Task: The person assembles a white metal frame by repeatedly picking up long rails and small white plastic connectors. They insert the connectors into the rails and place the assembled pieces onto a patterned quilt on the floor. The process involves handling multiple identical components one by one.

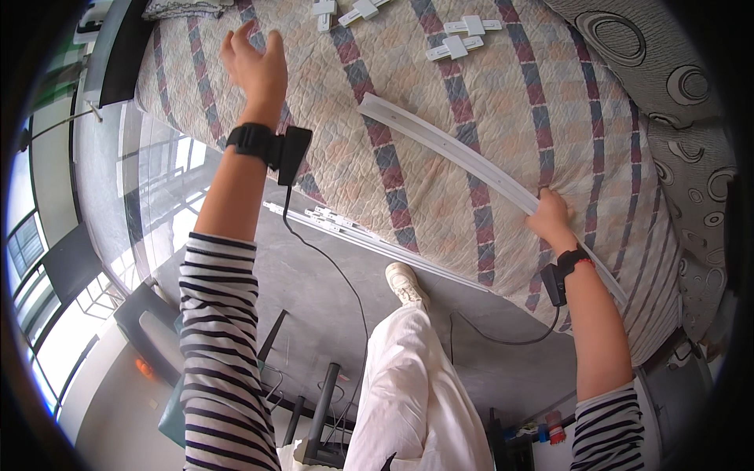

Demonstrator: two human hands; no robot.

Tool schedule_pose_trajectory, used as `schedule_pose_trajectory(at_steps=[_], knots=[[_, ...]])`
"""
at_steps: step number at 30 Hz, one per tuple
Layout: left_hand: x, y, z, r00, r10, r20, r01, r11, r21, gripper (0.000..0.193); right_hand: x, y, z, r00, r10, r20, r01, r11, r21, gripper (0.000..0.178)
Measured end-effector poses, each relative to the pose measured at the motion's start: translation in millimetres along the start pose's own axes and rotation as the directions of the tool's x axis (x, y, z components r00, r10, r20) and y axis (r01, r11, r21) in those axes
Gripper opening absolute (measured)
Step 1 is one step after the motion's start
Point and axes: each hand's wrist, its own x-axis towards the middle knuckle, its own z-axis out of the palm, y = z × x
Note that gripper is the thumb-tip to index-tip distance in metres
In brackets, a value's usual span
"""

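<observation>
A long white channel-shaped rail (448,149) lies slantwise over the quilted bedspread (330,125), running from the middle of the bed toward its lower right edge. My right hand (551,216) is closed around the rail, nearer its right end. Well to the left of the rail's far end, my left hand (255,67) is raised over the bed, fingers apart and slightly curled, holding nothing. Toward the bed's far side lie several small white connector pieces (455,49), each a square block with narrow ends. Both wrists carry black strapped devices with cables.
Several thin white rails (338,224) lie on the grey floor (338,275) along the bed's near side. My shoe (404,282) is close to them. Black cables hang from both wrists. A patterned grey curtain (691,149) borders the right; black metal legs (322,400) stand below.
</observation>
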Motion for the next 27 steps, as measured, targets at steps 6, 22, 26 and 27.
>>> schedule_pose_trajectory(at_steps=[6,22,26,27], knots=[[12,84,102,0.8,-0.066,0.597,-0.172,0.927,0.333,0.068,-3,2,7,1.0,0.0,-0.028,0.001,0.999,0.052,0.045],[-57,167,145,0.637,0.508,0.58,-0.616,0.787,-0.013,0.072,-7,-1,-4,0.999,-0.034,-0.022,0.037,0.989,0.141,0.048],[-57,160,149,0.65,0.446,0.615,-0.536,0.843,-0.044,0.059,-3,-6,-5,1.0,-0.016,0.006,0.015,0.988,0.155,0.049],[-57,160,147,0.636,0.439,0.635,-0.551,0.834,-0.025,0.059,-1,-5,-3,1.0,-0.028,0.012,0.026,0.989,0.144,0.049]])
